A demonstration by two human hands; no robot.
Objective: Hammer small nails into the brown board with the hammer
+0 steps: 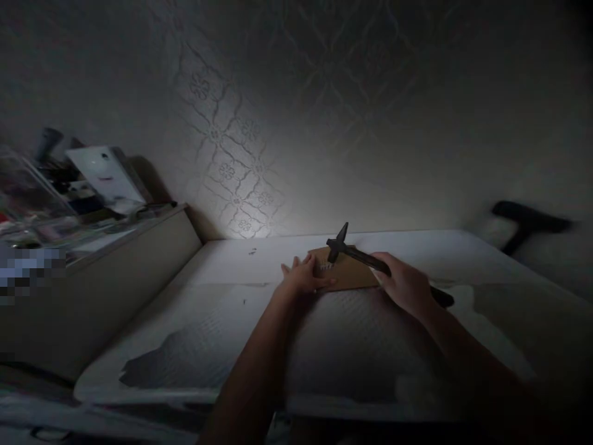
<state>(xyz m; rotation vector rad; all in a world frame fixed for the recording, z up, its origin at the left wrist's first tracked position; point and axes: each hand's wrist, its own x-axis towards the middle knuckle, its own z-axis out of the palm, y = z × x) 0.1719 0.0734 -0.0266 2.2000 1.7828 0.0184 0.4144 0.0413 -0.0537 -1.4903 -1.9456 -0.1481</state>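
Note:
My right hand is wrapped round the dark handle of a hammer, whose end sticks out behind the fist. The hammer's head is over the left part of a flat brown board; I cannot tell whether it touches. Right by the head, a row of small whitish pieces shows on the board, too small to name. My left hand lies at the board's left edge, fingers spread, with the thumb reaching along its near side.
The white worktop has worn grey patches and a few small dark bits. On the left, a raised cabinet carries clutter and a white box. A patterned wall closes off the back. A blurred dark T-shaped object stands at right.

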